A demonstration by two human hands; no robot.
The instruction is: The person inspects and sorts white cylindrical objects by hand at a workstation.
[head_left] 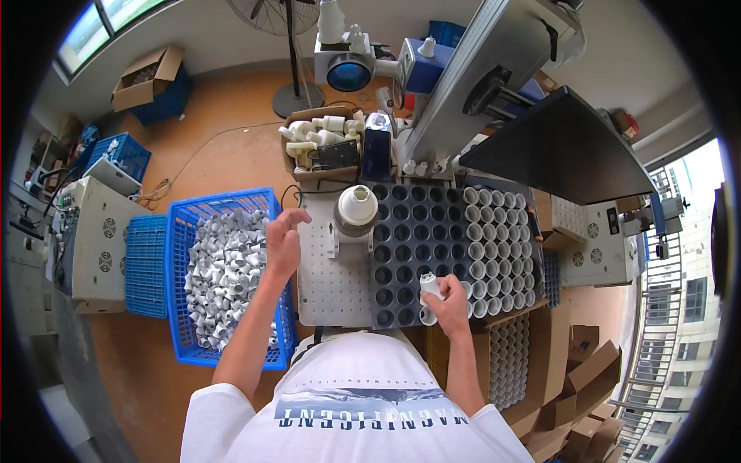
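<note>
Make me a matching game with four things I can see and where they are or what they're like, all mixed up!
1. Right hand
2. Blue basket
3. Fan
4. Monitor

A. Has a round base on the orange floor
B. Black and flat
C. Holding one white piece
D. Heaped with small pieces

Pairs: 1-C, 2-D, 3-A, 4-B

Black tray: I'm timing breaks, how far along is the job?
Apparently done: close columns of white cups at the right. In hand: a white piece in the right hand; another stands on the fixture. Left, it seems: dark holes in the black tray, pieces heaped in the blue basket.
</note>
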